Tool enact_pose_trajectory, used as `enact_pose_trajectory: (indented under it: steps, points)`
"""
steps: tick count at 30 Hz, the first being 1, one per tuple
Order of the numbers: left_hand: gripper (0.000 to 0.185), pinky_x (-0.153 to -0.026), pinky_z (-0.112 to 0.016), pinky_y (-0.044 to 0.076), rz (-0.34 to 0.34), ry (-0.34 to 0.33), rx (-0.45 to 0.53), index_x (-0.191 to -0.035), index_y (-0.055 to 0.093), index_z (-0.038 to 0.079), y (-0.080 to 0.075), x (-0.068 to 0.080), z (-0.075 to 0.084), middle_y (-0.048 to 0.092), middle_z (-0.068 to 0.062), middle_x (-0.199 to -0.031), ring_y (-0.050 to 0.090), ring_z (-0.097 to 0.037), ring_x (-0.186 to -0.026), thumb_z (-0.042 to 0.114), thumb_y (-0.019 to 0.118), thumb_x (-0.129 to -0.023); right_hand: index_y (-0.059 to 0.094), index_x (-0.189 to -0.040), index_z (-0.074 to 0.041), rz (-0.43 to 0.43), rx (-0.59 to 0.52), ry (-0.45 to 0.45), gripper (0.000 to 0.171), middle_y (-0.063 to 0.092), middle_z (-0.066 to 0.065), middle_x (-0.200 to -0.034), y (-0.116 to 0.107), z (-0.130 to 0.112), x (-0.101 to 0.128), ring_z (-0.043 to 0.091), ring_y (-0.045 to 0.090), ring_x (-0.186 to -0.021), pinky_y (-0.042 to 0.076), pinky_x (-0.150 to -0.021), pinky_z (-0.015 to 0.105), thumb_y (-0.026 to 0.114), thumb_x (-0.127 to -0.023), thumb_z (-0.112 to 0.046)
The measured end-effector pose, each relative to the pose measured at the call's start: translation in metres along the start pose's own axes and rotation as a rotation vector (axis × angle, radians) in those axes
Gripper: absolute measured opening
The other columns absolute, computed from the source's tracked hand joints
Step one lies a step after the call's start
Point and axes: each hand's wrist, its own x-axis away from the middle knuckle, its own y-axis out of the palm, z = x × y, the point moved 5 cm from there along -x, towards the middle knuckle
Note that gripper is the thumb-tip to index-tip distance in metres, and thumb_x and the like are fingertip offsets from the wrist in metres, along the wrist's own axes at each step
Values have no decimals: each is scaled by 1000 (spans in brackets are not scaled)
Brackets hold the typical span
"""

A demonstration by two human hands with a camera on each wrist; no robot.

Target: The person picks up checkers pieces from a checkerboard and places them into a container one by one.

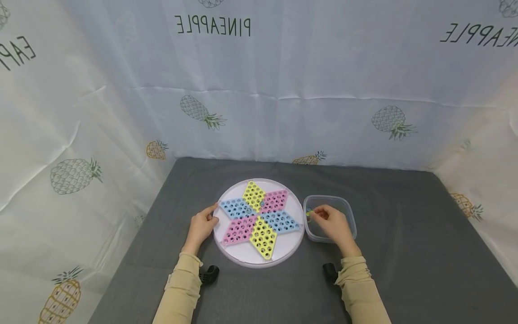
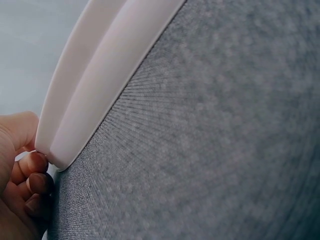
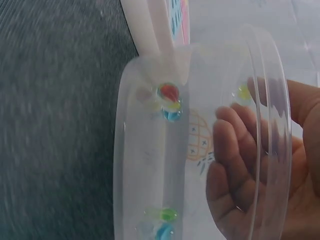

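Observation:
A round white Chinese checkers board [image 1: 285, 249] with a pink, blue and yellow star lies on the table. My left hand [image 1: 201, 226] grips its left rim, fingers curled at the edge in the left wrist view. A couple of glass marbles [image 1: 248, 210] sit in holes near the star's middle. Right of the board stands a clear plastic container [image 1: 351, 218]. Over its left part, my right hand [image 1: 333, 223] pinches a clear marble with yellow in it [image 3: 243, 92]. Through the container wall, several coloured marbles [image 3: 169, 93] show on the bottom.
A dark grey cloth covers the table [image 1: 404, 252]. White curtains [image 1: 259, 121] printed with pineapples hang behind and at both sides. Black wrist mounts [image 1: 211, 274] show beside the sleeves. The container stands close against the board's right rim.

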Motion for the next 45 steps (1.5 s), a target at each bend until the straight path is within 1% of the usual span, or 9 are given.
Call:
enact_pose_trajectory:
  steps: [4, 8, 13, 23, 33, 39, 41, 45]
  points:
    - [49, -48, -23, 31, 4, 7, 0, -133, 52, 10, 0, 0, 0, 37, -1, -61, 35, -12, -52, 13, 53, -84, 66, -98, -7, -61, 39, -29, 27, 66, 8, -89, 0, 1, 0, 18, 60, -80, 46, -67, 30, 63, -86, -30]
    - [49, -49, -24, 31, 0, 6, 6, -133, 52, 9, 1, 0, -1, 37, -2, -61, 36, -13, -52, 12, 54, -84, 65, -97, -6, -107, 64, -40, 26, 66, 8, -90, 1, 4, 0, 18, 60, -80, 48, -69, 33, 63, -85, -29]
    - [50, -49, -24, 31, 0, 7, 8, -133, 52, 9, 2, 0, -1, 37, -1, -61, 35, -12, -53, 11, 54, -83, 65, -98, -7, -144, 69, -33, 25, 66, 8, -91, 4, 7, 0, 19, 60, -82, 49, -71, 36, 64, -85, -29]
    - [50, -49, -24, 31, -14, 3, 8, -133, 52, 10, 3, 0, 1, 37, -1, -62, 34, -13, -53, 12, 55, -83, 66, -98, -8, -197, 98, -40, 24, 66, 6, -91, 8, 7, -2, 19, 61, -83, 49, -72, 37, 63, -86, -28]
    - [50, -50, -25, 31, -20, 3, 11, -133, 53, 10, 2, 0, 3, 37, -1, -62, 35, -13, -54, 11, 55, -83, 66, -98, -9, -195, 66, -61, 20, 66, 6, -90, 6, 7, -1, 18, 61, -81, 49, -69, 34, 61, -87, -26]
    - [50, -50, -24, 31, -24, 6, 16, -133, 53, 10, 2, -1, 3, 38, -1, -62, 35, -13, -54, 12, 55, -84, 66, -100, -8, -168, 52, -65, 21, 67, 6, -91, 4, 7, 0, 18, 61, -81, 48, -68, 33, 61, -88, -25]
    - [50, -49, -24, 31, -18, 7, 13, -133, 53, 10, 1, -1, 2, 37, -1, -62, 35, -13, -54, 11, 55, -83, 66, -101, -9, -160, 44, -65, 22, 67, 6, -90, 3, 7, 0, 17, 61, -81, 47, -67, 32, 61, -88, -26]
    - [50, -49, -24, 30, 12, 38, -1, -131, 54, 7, -2, -1, 3, 37, 0, -62, 34, -12, -54, 8, 55, -81, 66, -102, -11, -148, 30, -60, 23, 68, 5, -91, 2, 4, 0, 16, 60, -81, 47, -67, 30, 60, -88, -28]
